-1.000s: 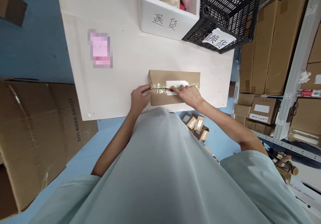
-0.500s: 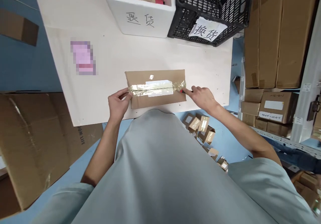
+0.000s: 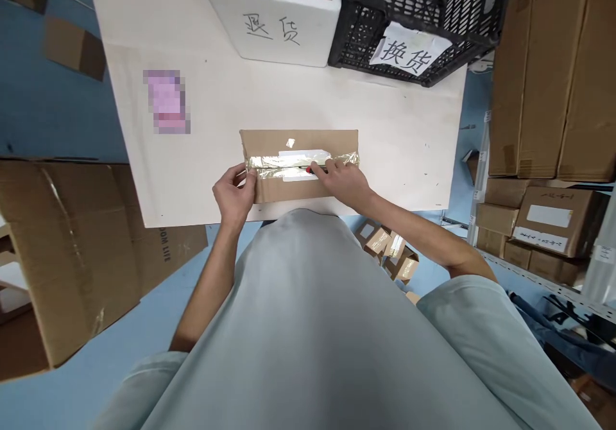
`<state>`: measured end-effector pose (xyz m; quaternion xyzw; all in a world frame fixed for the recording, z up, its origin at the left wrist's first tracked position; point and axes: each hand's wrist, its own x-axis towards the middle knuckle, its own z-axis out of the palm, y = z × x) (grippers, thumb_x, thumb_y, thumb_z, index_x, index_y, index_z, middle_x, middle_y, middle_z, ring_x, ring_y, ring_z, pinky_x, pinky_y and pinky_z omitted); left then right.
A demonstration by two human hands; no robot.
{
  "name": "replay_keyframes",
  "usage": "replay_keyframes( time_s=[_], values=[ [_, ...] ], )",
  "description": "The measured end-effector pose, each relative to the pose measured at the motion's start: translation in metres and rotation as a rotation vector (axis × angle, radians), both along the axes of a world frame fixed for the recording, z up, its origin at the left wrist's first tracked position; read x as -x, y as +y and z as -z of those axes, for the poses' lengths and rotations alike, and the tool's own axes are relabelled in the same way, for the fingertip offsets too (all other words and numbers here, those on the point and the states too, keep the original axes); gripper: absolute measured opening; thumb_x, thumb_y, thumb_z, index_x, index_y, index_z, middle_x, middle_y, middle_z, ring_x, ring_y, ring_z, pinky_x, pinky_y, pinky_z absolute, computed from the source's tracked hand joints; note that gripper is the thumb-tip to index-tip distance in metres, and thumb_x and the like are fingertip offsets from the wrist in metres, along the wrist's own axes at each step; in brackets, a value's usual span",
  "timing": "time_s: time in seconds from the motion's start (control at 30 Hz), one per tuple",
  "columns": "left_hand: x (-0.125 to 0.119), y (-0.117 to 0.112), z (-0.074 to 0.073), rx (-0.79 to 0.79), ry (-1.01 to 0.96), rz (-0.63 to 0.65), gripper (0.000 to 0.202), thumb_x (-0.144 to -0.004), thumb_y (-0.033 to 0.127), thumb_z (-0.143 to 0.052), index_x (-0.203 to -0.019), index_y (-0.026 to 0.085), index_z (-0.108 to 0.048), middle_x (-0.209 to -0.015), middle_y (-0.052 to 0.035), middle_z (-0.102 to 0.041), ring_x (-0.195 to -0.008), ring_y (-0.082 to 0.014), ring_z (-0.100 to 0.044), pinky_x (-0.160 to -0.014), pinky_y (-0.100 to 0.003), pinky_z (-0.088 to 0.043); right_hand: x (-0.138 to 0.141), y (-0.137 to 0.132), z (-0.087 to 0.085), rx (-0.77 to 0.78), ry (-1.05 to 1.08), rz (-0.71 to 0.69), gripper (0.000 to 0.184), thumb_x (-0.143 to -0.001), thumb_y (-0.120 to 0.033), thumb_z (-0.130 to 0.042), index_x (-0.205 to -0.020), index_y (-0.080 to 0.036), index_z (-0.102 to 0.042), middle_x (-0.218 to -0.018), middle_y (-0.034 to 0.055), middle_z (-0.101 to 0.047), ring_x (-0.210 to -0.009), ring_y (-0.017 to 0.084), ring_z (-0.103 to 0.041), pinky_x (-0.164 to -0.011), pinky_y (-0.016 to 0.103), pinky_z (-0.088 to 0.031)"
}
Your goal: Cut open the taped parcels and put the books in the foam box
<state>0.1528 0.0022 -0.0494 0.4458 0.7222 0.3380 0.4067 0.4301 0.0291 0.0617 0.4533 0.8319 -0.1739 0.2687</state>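
Observation:
A flat, long cardboard box lies near the front edge of the white table, with shiny tape and a white label along its middle seam. My left hand grips the box's left end, thumb on top at the tape. My right hand is closed round a small red-and-black box cutter, mostly hidden by the fingers. Its tip rests at the seam, right of the box's middle. Whether the blade is in the tape cannot be made out.
A white bin holding books and a black crate with a paper sign stand at the table's back. A blurred pink item lies to the left. Cartons lie on the floor; shelves with boxes stand right.
My right hand has moved left along the seam with the box cutter, from the box's right end towards its middle. My left hand keeps its hold on the left end.

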Motion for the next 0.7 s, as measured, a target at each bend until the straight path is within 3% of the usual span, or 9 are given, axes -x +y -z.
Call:
replay_keyframes(
  time_s=[0.17,0.37,0.47,0.57,0.7],
  values=[
    [0.004,0.001,0.004,0.008,0.018,-0.005,0.045,-0.096,0.051,-0.079,-0.125,0.017,-0.081,-0.128,-0.0131,-0.086,-0.120,-0.0316,-0.083,-0.111,-0.046,-0.068,-0.034,-0.010,-0.017,-0.014,-0.128,0.132,0.061,-0.115,-0.007,-0.021,-0.170,-0.009,-0.049,-0.136,0.0284,-0.073,-0.118,0.036,-0.072,-0.087,0.042,-0.048],
    [0.001,0.002,0.002,-0.011,0.057,0.007,0.038,-0.097,0.043,-0.073,-0.125,0.018,-0.081,-0.128,-0.0128,-0.086,-0.119,-0.0303,-0.083,-0.114,-0.047,-0.067,-0.102,-0.024,-0.028,-0.053,-0.218,0.204,0.064,-0.109,-0.004,-0.034,-0.169,-0.018,-0.052,-0.130,0.0230,-0.076,-0.109,0.031,-0.071,-0.078,0.037,-0.042],
    [0.002,0.004,0.002,0.003,0.066,0.029,0.036,-0.097,0.043,-0.073,-0.123,0.020,-0.080,-0.129,-0.0120,-0.085,-0.120,-0.0294,-0.083,-0.114,-0.047,-0.067,-0.115,-0.025,-0.016,-0.069,-0.169,0.203,0.062,-0.111,-0.007,-0.037,-0.170,-0.020,-0.052,-0.130,0.0211,-0.076,-0.108,0.030,-0.070,-0.079,0.036,-0.041],
    [0.003,0.006,0.004,0.020,0.066,0.040,0.035,-0.096,0.042,-0.072,-0.123,0.020,-0.078,-0.130,-0.0119,-0.084,-0.120,-0.0290,-0.083,-0.113,-0.046,-0.067,-0.125,-0.025,0.007,-0.088,-0.106,0.240,0.060,-0.114,-0.010,-0.039,-0.170,-0.024,-0.052,-0.133,0.0193,-0.075,-0.108,0.028,-0.069,-0.081,0.034,-0.042],
    [0.004,0.006,0.007,0.029,0.080,0.040,0.037,-0.096,0.044,-0.070,-0.124,0.020,-0.076,-0.131,-0.0133,-0.084,-0.121,-0.0300,-0.082,-0.114,-0.047,-0.066,-0.131,-0.036,0.050,-0.116,0.093,0.459,0.050,-0.122,-0.028,-0.031,-0.164,-0.023,-0.059,-0.135,0.0158,-0.077,-0.113,0.027,-0.069,-0.087,0.032,-0.046]
  ],
)
